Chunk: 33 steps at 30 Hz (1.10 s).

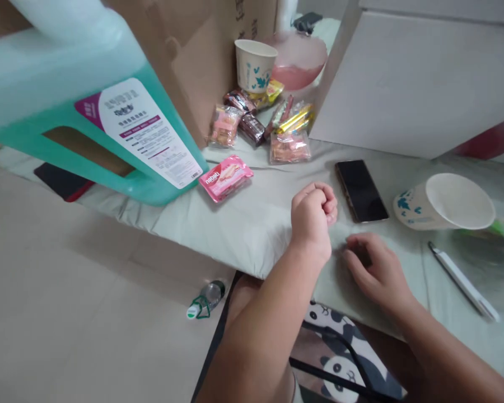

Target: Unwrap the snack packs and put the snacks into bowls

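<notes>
My left hand [313, 218] is curled into a fist above the cloth-covered table, with nothing showing between its fingers. To its right, my right hand [376, 268] rests near the table's front edge, loosely bent. A gap separates its thumb and forefinger, and I see nothing in it. The dark-screened phone [363, 190] lies just beyond both hands, touched by neither. A pink Nabati wafer pack [225, 178] is left of my left hand. On the right, a white paper cup [441, 201] with blue leaves lies tilted, and a white pen-like stick [464, 282] is nearer me.
A large jug of green liquid [151, 112] leans at the left. Several wrapped snacks [252, 129] lie at the back below another paper cup [255, 64]. A white box [411, 84] stands back right, a cardboard box [193, 61] back left. On the floor is a bottle [210, 296].
</notes>
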Tool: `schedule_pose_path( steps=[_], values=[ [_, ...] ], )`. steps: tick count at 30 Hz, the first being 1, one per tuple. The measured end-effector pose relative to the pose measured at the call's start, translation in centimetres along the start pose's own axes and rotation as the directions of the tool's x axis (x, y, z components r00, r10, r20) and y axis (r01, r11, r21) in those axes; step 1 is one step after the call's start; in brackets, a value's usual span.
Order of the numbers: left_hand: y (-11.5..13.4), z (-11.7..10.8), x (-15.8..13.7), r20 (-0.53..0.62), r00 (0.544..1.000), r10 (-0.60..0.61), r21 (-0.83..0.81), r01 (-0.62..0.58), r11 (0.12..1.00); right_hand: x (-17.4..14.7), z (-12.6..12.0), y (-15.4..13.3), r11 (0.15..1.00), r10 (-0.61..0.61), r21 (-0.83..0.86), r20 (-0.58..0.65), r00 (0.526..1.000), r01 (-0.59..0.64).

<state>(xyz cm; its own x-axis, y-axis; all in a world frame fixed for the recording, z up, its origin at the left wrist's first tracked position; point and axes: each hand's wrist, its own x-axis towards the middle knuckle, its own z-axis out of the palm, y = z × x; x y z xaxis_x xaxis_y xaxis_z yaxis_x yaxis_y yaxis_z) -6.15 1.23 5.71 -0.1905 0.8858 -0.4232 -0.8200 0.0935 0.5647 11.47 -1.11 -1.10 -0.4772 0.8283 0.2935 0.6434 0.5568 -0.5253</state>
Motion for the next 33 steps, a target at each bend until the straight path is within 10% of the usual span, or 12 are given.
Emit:
schedule_pose_path(
  steps=[9, 14, 23, 33],
  values=[
    [2.7, -1.5, 0.0, -0.118, 0.988, -0.104, -0.351, 0.056, 0.935, 24.0, 6.4, -1.7, 0.962, -0.179, -0.213, -0.005, 0.984, 0.173],
    [2.9, -1.9, 0.3, -0.093, 0.985, -0.148, -0.382, 0.102, 0.918, 29.5, 10.1, -0.6, 0.958, -0.060, -0.277, 0.043, 0.997, 0.070],
    [3.5, -2.1, 0.2, -0.077, 0.990, -0.115, -0.377, 0.078, 0.923, 25.2, 10.3, -1.5, 0.954, -0.002, -0.300, 0.070, 0.998, 0.023],
    [4.2, -2.5, -0.5, 0.235, 0.969, 0.079, -0.371, 0.014, 0.929, 9.6, 4.1, -1.1, 0.973, -0.146, -0.152, 0.177, 0.973, 0.173]
  ],
)
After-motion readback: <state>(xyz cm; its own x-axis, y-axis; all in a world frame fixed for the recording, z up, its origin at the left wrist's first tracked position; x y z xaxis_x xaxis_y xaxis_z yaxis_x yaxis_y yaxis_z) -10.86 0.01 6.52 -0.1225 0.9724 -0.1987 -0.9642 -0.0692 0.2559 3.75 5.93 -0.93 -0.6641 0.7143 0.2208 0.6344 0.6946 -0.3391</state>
